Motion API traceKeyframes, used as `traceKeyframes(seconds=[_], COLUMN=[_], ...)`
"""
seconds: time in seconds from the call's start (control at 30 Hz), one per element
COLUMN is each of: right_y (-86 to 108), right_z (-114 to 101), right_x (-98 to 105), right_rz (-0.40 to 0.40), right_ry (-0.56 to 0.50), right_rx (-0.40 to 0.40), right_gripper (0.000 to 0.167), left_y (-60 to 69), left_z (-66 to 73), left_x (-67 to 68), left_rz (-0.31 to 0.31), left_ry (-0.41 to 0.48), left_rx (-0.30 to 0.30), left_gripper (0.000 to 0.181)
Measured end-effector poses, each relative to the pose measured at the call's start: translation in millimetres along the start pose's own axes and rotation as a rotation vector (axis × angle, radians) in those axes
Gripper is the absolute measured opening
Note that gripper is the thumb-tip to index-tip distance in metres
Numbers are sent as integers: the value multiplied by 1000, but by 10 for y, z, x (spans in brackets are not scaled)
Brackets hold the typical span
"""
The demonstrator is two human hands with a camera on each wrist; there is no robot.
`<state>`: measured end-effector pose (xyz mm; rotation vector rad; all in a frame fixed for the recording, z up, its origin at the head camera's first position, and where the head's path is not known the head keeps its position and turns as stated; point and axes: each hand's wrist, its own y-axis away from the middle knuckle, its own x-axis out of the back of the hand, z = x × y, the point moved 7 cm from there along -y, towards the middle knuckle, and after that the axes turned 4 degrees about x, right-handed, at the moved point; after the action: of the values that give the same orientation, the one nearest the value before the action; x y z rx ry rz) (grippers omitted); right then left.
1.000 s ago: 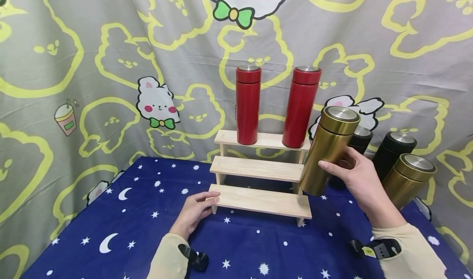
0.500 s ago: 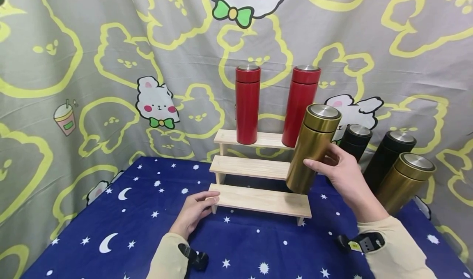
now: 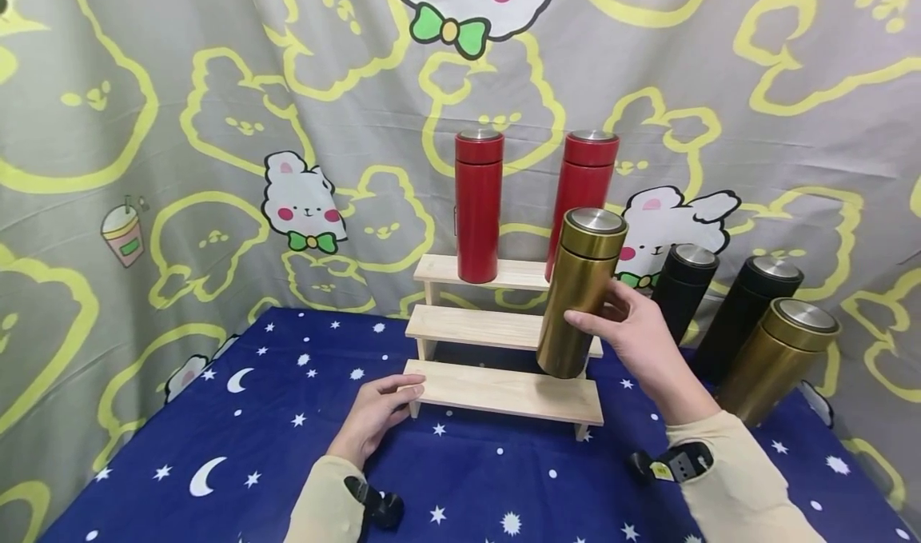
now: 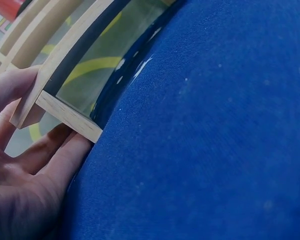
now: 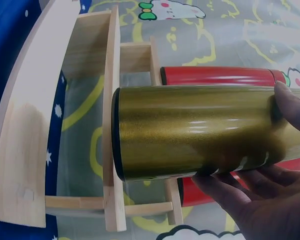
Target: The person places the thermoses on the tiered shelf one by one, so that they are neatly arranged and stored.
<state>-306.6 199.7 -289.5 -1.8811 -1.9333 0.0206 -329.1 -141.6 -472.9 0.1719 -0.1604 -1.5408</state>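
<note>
Right hand [image 3: 636,343] gripped a gold bottle [image 3: 576,307]
Fingers curled round it; left hand [image 3: 377,411] pinched the wooden rack [image 3: 504,389] at its eight o'clock

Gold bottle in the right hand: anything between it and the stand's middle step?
Nothing visible. In the head view the gold bottle itself hides part of the middle step; the two red bottles stand one level up, on the top step.

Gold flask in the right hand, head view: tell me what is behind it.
The rightmost red flask shows above it, much of its lower part covered. The top shelf and middle shelf run behind it too; the top shelf's right end is hidden.
</note>
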Motion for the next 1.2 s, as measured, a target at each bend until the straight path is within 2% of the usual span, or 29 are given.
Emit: traceKeyframes(seconds=[0.43, 0.67, 1.0, 1.2], right_y=[-50, -102, -175, -219], right_z=[-83, -139, -163, -152], right_x=[-280, -392, -605, -677], right_rz=[-53, -50, -95, -59], right_ry=[-54, -58, -96, -141], right_rx=[11, 12, 6, -10], right_gripper=[68, 67, 66, 72], left_y=[8, -18, -25, -39], left_z=[-22, -6, 4, -11], left_x=[21, 17, -1, 5], left_rz=[13, 10, 8, 10], left_ry=[-8, 6, 13, -4], left_rx=[18, 0, -2, -1], left_gripper=[33, 33, 34, 33])
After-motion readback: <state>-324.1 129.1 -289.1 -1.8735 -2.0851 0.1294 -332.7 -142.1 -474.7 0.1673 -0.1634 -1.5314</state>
